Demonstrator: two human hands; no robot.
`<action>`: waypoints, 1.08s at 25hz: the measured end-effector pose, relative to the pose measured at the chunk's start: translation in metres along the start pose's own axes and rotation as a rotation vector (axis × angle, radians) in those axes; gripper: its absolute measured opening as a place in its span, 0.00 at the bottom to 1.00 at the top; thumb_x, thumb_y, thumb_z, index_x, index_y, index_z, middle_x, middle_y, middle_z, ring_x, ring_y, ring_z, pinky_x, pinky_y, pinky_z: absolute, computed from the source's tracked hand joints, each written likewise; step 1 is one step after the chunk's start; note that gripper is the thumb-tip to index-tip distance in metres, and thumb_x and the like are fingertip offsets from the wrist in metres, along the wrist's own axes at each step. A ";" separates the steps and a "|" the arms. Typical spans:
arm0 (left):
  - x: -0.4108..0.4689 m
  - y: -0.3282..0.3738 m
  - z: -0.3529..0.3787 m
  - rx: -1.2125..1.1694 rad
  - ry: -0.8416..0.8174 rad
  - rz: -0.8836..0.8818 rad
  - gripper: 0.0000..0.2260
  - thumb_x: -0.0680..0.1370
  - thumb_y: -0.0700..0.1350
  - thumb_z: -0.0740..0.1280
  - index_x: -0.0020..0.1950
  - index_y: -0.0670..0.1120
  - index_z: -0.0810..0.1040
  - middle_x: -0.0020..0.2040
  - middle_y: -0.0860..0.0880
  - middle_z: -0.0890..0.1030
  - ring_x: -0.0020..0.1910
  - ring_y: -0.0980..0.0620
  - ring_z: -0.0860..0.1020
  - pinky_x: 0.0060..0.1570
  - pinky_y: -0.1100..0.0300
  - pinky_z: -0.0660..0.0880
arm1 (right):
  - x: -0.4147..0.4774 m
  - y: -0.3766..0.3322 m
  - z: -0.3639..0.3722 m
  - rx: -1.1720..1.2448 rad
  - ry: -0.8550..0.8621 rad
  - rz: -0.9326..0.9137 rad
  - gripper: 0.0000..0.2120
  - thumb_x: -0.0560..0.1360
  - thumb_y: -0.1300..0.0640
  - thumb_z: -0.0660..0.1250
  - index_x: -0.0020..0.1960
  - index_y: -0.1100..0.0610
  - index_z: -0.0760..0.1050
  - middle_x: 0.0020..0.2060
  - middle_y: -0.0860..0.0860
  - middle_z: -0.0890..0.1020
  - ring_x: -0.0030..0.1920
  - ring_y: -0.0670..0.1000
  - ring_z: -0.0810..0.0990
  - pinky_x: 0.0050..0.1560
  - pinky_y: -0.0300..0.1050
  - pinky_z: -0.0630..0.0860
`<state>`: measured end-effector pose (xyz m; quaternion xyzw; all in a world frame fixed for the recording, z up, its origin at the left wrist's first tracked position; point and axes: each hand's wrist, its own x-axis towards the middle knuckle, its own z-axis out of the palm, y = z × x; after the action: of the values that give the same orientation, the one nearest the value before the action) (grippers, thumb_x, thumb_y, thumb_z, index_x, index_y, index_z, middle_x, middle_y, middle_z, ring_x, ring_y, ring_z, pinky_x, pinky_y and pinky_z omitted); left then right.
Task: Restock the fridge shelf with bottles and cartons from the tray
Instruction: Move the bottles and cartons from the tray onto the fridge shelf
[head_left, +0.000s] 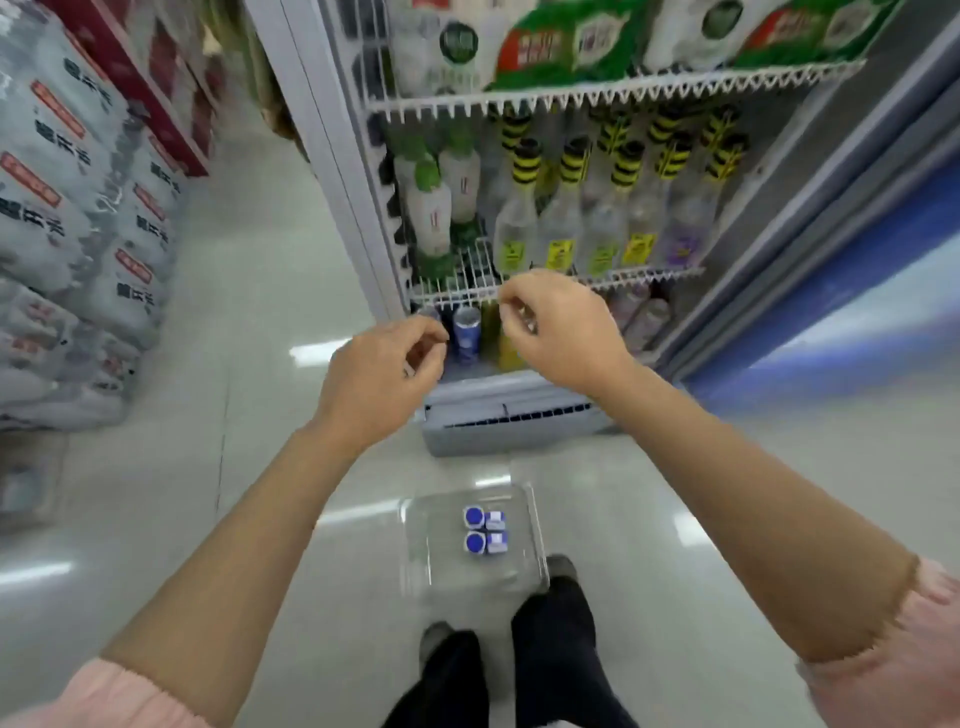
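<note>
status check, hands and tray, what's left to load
Left hand and right hand both empty, fingers curled, raised by the wire shelf. Clear tray on floor, two blue-capped items left inside. Nothing in the way.

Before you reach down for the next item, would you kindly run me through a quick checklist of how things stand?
1. Left hand free: ok, fingers curled, nothing held.
2. Right hand free: ok, nothing visibly held.
3. Stock left in the clear plastic tray on the floor: ok, two blue-capped cartons.
4. Space on the white wire shelf: ok, a bare gap beside the green-and-white bottles.
5. Fridge door open: ok.
6. Feet clear of tray: cannot tell, one shoe looks very close.
</note>
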<state>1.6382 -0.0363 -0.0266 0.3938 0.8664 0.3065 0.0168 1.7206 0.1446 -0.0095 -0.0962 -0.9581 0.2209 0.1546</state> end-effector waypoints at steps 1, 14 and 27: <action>-0.027 -0.017 0.027 -0.017 -0.094 -0.073 0.06 0.75 0.45 0.66 0.50 0.50 0.79 0.39 0.55 0.78 0.36 0.53 0.74 0.40 0.60 0.72 | -0.025 0.011 0.033 0.001 -0.126 0.086 0.07 0.76 0.59 0.61 0.46 0.62 0.76 0.41 0.58 0.79 0.43 0.59 0.77 0.37 0.50 0.71; -0.242 -0.213 0.365 -0.067 -0.799 -0.539 0.18 0.75 0.44 0.64 0.66 0.49 0.71 0.57 0.49 0.78 0.54 0.48 0.77 0.51 0.56 0.72 | -0.223 0.177 0.397 -0.092 -0.926 0.388 0.17 0.73 0.62 0.61 0.62 0.59 0.71 0.59 0.58 0.76 0.56 0.60 0.76 0.54 0.52 0.75; -0.263 -0.325 0.575 -0.377 -0.619 -0.565 0.31 0.64 0.40 0.76 0.65 0.47 0.70 0.60 0.46 0.77 0.56 0.48 0.75 0.54 0.56 0.72 | -0.216 0.261 0.596 0.185 -0.953 0.274 0.37 0.64 0.59 0.77 0.69 0.55 0.65 0.63 0.55 0.75 0.59 0.55 0.74 0.55 0.41 0.70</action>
<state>1.7568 -0.0841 -0.7263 0.2051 0.8232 0.3100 0.4292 1.7511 0.0858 -0.6917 -0.0953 -0.8773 0.3427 -0.3224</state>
